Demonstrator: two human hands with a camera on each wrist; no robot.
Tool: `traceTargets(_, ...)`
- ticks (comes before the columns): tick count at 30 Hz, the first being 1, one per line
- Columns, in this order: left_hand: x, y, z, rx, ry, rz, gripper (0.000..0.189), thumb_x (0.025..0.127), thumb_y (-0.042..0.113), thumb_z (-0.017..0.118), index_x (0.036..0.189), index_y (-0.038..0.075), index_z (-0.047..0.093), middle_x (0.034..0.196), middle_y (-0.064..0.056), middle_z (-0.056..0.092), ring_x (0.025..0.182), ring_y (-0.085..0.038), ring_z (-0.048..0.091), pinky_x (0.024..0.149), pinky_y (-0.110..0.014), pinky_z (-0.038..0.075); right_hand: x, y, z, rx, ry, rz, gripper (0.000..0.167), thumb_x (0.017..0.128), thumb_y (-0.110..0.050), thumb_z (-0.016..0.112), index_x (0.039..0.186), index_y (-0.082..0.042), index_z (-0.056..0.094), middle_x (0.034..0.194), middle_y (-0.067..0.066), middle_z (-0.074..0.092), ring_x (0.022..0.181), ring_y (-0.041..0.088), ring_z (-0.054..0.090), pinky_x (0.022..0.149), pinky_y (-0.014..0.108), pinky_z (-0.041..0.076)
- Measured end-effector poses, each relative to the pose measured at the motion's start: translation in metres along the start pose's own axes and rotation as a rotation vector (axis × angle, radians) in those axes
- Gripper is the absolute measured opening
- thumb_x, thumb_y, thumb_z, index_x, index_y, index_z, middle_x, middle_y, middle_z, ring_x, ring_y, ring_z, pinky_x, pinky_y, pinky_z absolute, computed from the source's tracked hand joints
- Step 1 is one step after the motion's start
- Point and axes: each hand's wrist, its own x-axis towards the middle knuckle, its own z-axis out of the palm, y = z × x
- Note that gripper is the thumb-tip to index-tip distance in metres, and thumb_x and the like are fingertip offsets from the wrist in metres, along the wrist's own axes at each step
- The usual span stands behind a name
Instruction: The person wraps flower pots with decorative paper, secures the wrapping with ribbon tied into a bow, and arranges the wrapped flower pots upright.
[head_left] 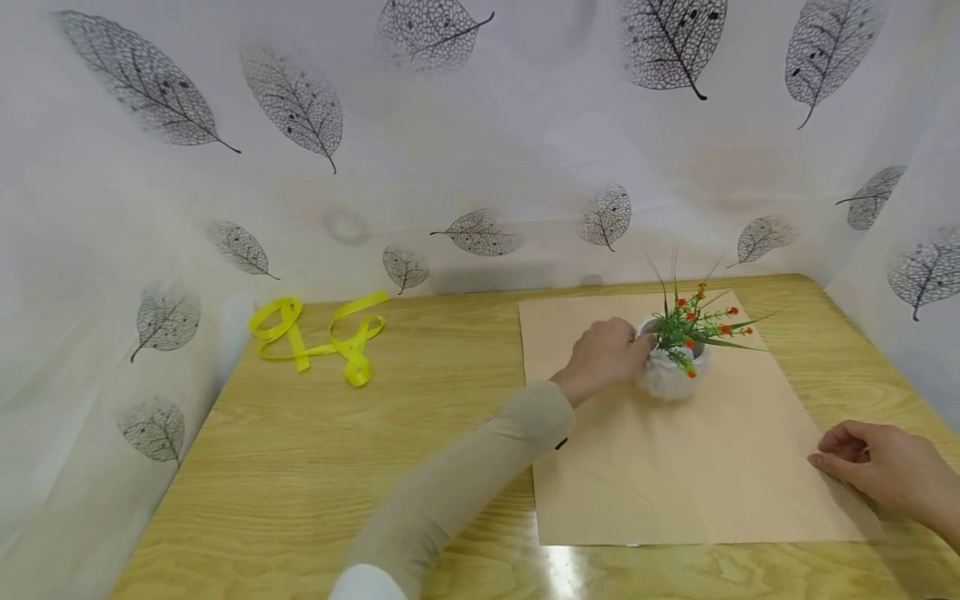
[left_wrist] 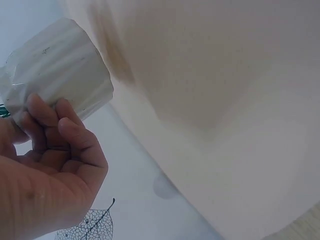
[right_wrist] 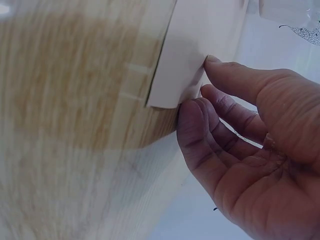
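A white flowerpot (head_left: pixel 667 379) with artificial green leaves and small orange-red flowers (head_left: pixel 693 325) is over the far part of a brown paper sheet (head_left: pixel 675 483). My left hand (head_left: pixel 611 354) grips the pot at its left rim. Seen from the left wrist, the curled fingers (left_wrist: pixel 47 112) lie against the pot's ribbed wall (left_wrist: pixel 60 65). Whether its base touches the paper, I cannot tell. At the sheet's right edge is my right hand (head_left: pixel 885 467), fingers loosely bent. In the right wrist view, its thumb (right_wrist: pixel 235 75) is at the border of the paper (right_wrist: pixel 175 70), with a gap to the fingers.
Yellow ribbon (head_left: pixel 360 342) lies in loose loops at the table's far left, with a small roll at one end. The wood-grain table (head_left: pixel 360 467) extends left of the paper. White cloth (head_left: pixel 480 150) printed with dark leaves hangs behind and at both sides.
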Motion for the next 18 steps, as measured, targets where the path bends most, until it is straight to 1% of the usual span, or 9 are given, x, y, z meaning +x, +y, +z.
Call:
traceTargets(2,0.0,0.001,0.004,-0.005,-0.007,0.0,0.058,0.106,0.037,0.051,0.054,0.018,0.039,0.045,0.006,0.032,0.039,-0.006,0.025,0.037,-0.02,0.021,0.0,0.0,0.0,0.0,-0.003,0.002,0.029,0.094,-0.028,0.075,0.089,-0.001,0.067,0.076,-0.002,0.064,0.065,0.006,0.051,0.056,0.025,0.04)
traceTargets(4,0.001,0.002,0.007,-0.012,-0.018,0.003,0.057,0.107,0.037,0.05,0.054,0.018,0.039,0.045,0.006,0.032,0.039,-0.006,0.024,0.036,-0.02,0.021,0.0,0.0,0.0,-0.004,-0.003,-0.001,0.028,0.094,-0.028,0.075,0.088,-0.001,0.067,0.076,-0.002,0.064,0.064,0.005,0.051,0.056,0.025,0.04)
traceTargets(9,0.003,0.005,0.016,-0.021,-0.026,0.004,0.057,0.106,0.037,0.049,0.054,0.018,0.039,0.045,0.006,0.031,0.039,-0.006,0.023,0.036,-0.02,0.021,0.0,-0.001,-0.001,-0.009,0.003,-0.022,0.027,0.094,-0.029,0.075,0.089,-0.003,0.067,0.077,-0.003,0.064,0.061,-0.003,0.045,0.056,0.025,0.04)
traceTargets(13,0.004,0.006,0.022,0.009,-0.022,0.002,0.056,0.106,0.038,0.048,0.053,0.019,0.039,0.045,0.007,0.031,0.039,-0.005,0.023,0.037,-0.02,0.02,-0.001,-0.002,-0.001,-0.003,0.005,-0.024,0.026,0.094,-0.028,0.075,0.089,-0.004,0.068,0.076,-0.003,0.064,0.061,-0.003,0.045,0.056,0.025,0.039)
traceTargets(18,0.004,0.008,0.027,0.052,-0.026,0.017,0.056,0.105,0.036,0.048,0.052,0.019,0.038,0.045,0.007,0.03,0.04,-0.006,0.022,0.038,-0.02,0.02,-0.001,-0.001,-0.001,-0.007,0.012,-0.024,0.025,0.094,-0.027,0.075,0.089,-0.004,0.068,0.076,-0.003,0.063,0.061,-0.002,0.045,0.056,0.025,0.039)
